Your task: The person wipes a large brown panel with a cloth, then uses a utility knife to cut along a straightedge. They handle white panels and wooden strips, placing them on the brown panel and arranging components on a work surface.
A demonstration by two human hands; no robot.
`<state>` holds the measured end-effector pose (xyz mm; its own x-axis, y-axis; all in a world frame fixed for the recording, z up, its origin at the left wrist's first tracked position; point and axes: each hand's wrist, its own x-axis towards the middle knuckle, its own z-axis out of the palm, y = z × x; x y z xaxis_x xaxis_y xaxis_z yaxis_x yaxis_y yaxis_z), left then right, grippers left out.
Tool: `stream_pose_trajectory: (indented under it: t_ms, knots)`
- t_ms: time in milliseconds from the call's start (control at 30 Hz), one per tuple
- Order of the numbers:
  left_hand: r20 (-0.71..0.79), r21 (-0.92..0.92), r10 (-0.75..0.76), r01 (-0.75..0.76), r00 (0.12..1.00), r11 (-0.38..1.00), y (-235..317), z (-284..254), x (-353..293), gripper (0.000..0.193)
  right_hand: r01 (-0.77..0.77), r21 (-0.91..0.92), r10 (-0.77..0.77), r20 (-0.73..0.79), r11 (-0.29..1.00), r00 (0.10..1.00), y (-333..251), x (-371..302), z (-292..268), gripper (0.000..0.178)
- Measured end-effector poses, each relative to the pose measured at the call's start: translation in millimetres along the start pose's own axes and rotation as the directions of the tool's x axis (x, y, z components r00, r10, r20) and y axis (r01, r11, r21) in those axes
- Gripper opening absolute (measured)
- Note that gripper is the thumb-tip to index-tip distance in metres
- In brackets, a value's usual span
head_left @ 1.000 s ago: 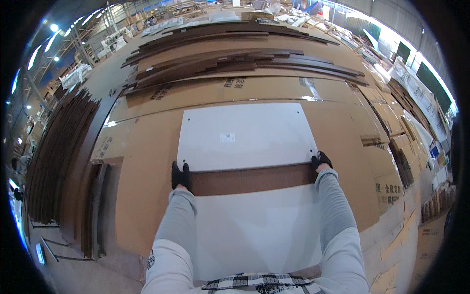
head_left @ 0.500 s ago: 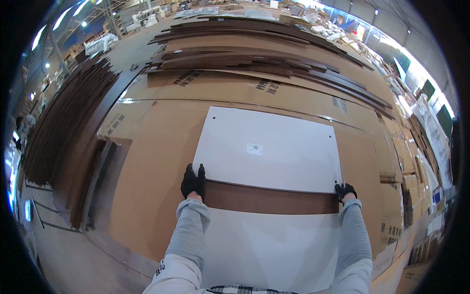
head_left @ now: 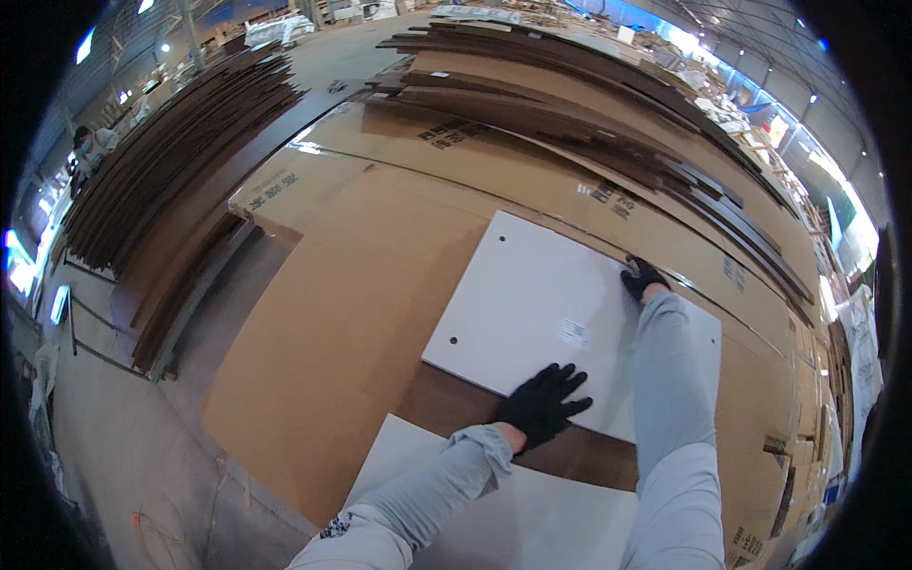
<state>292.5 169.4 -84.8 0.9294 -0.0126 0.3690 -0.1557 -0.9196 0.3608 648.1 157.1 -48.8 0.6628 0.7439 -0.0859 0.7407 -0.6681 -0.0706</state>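
A white rectangular panel [head_left: 532,304] with a small label lies on a broad sheet of brown cardboard [head_left: 351,313]. My left hand [head_left: 543,404], in a black glove, lies flat with spread fingers on the panel's near edge, partly over a dark brown board [head_left: 456,404] that shows beneath it. My right hand [head_left: 644,277], also gloved in black, reaches across the panel and curls over its far edge. A second white panel [head_left: 532,513] lies closer to me, under my grey-sleeved forearms.
Long dark brown boards are stacked in rows at the left [head_left: 171,152] and fanned across the back [head_left: 589,104]. More flattened cardboard [head_left: 760,285] runs to the right. Bare concrete floor [head_left: 123,427] lies at the lower left. A person [head_left: 90,142] stands far left.
My right hand has left the panel's right near corner and reached to its far edge. My left hand has shifted from the left corner toward the near edge's middle. My view has turned left.
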Motion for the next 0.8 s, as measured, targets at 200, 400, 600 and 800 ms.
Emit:
stream_pose_trajectory:
  t_ms: [200, 400, 600, 800]
  knots:
    - [-0.053, -0.03, -0.027, 0.025, 0.998, 0.999, -1.4, 3.7, 4.1, 0.049, 0.191, -0.006, -0.19, 0.058, 0.982, 0.98, 39.5, 53.4, 5.7, 0.044]
    - [-0.015, -0.048, -0.047, 0.046, 0.999, 0.998, -0.1, 6.1, 19.3, 0.048, 0.222, 0.015, -0.222, 0.009, 0.975, 0.975, 59.2, 60.8, 10.4, 0.037]
    - [0.002, -0.067, -0.055, 0.055, 0.999, 0.996, -5.0, 7.0, 20.3, 0.047, 0.2, -0.058, -0.192, 0.113, 0.978, 0.975, 41.1, 65.9, 2.7, 0.041]
    - [0.014, -0.013, -0.047, 0.048, 0.999, 0.999, -15.0, 5.6, 13.7, 0.047, 0.223, -0.089, -0.223, 0.011, 0.971, 0.975, 13.7, 61.5, 9.2, 0.039]
